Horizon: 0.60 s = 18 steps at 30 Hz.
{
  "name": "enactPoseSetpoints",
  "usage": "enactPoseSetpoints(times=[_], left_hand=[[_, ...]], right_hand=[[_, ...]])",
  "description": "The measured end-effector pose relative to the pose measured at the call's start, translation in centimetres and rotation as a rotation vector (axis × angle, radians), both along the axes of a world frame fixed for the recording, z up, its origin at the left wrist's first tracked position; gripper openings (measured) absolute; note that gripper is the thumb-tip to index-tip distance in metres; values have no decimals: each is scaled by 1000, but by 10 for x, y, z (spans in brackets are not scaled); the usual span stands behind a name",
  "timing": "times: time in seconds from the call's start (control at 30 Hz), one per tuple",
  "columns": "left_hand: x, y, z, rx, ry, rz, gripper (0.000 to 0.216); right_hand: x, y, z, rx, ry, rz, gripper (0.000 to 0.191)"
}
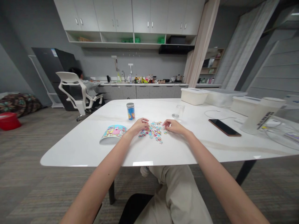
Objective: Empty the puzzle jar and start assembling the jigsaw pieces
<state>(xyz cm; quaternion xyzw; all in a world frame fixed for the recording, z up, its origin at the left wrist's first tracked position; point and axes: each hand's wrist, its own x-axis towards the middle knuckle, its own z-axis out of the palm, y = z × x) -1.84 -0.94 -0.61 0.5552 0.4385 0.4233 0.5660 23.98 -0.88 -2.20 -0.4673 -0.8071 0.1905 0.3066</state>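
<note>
Small colourful jigsaw puzzle pieces (154, 131) lie in a loose pile on the white table (81, 152). My left hand (140, 125) is at the pile's left edge, its fingers curved and apart over the nearest pieces. At the right edge, my right hand (174, 127) has thumb and forefinger pinched together, with what looks like a puzzle piece between the tips. A curved printed picture sheet (114, 131) with cartoon figures rests left of my left forearm. Beyond my left hand stands a blue-printed jar (131, 112) with a metallic lid.
A clear jar (180, 111) and a round lid (175, 115) are behind my right hand. Farther right are a phone (224, 127), a white tumbler (263, 115), cables and storage boxes (193, 96). A person (90, 85) sits in a white chair (72, 88) at the back left.
</note>
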Motion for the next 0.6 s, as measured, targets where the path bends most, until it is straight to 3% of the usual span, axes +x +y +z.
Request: enactPoseSetpoints(times=[0.27, 0.47, 0.6], left_hand=[[8, 1, -3, 59, 127, 10, 39], [5, 1, -2, 11, 104, -8, 37], [0, 0, 1, 33, 96, -4, 32]], right_hand=[[2, 0, 2, -58, 90, -15, 27], [0, -7, 9, -178, 216, -14, 31], [-4, -7, 10, -150, 211, 2, 30]])
